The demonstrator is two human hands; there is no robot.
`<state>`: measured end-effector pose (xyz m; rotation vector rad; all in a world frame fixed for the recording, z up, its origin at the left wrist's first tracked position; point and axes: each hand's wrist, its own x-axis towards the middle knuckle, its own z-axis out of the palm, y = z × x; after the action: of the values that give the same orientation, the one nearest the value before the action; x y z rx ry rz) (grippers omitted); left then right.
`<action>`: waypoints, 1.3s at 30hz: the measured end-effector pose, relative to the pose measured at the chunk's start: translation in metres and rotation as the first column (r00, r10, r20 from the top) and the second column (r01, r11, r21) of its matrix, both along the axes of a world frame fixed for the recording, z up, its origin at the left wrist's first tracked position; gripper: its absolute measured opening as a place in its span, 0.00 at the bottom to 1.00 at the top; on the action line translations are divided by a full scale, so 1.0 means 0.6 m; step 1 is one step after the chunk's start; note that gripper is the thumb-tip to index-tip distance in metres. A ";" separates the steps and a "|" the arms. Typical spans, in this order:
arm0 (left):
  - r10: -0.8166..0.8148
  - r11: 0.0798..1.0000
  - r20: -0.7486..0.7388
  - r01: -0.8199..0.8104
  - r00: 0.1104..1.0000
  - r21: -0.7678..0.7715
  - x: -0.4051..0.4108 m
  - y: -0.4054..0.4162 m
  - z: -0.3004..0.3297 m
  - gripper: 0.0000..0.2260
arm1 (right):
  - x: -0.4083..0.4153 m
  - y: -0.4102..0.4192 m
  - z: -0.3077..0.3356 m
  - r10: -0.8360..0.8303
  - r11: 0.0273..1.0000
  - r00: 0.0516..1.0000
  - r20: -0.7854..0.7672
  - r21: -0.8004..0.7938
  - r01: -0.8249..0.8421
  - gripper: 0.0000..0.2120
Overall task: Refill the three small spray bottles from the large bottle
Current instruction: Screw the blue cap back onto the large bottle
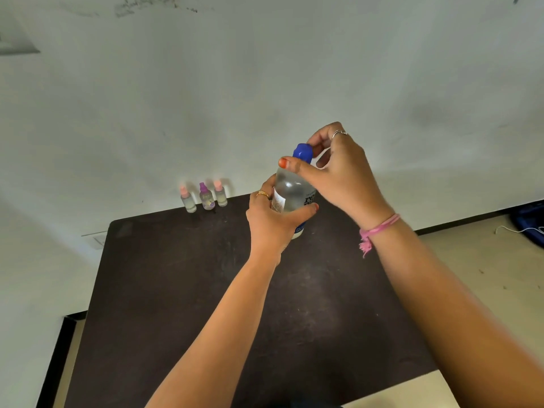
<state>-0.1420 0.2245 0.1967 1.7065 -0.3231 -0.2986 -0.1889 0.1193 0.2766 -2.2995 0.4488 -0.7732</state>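
It looked like a plain room in a home rather than a lab or workshop. A dark brown table (182,304) stood pushed against a bare white wall (265,83), which carried scuffs and faint pencil scribbles high above the table. Beside the table on the right, pale tiled floor (471,260) met a dark skirting strip (459,223) along the wall's foot. Beyond that, further right of the table, a white cable (518,230) trailed over the floor towards a blue bag (530,222) at the frame's edge.
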 end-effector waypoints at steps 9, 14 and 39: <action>-0.008 1.000 -0.019 0.007 1.000 -0.015 0.006 -0.006 -0.007 0.41 | -0.018 -0.051 0.015 0.355 0.923 0.933 -0.056 0.181 -0.340 0.17; 0.038 0.999 -0.010 -0.038 0.999 -0.028 0.008 -0.013 -0.013 0.42 | -0.008 -0.028 -0.015 0.141 0.984 0.988 0.063 0.102 -0.147 0.15; 0.106 0.994 0.124 -0.102 0.987 -0.044 -0.004 -0.032 -0.010 0.40 | -0.018 -0.033 -0.002 0.093 0.964 0.981 0.170 0.233 -0.132 0.13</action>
<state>-0.1443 0.2052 0.1906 1.7022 -0.3288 -0.1076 -0.1998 0.0997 0.2754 -2.0011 0.3185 -0.7900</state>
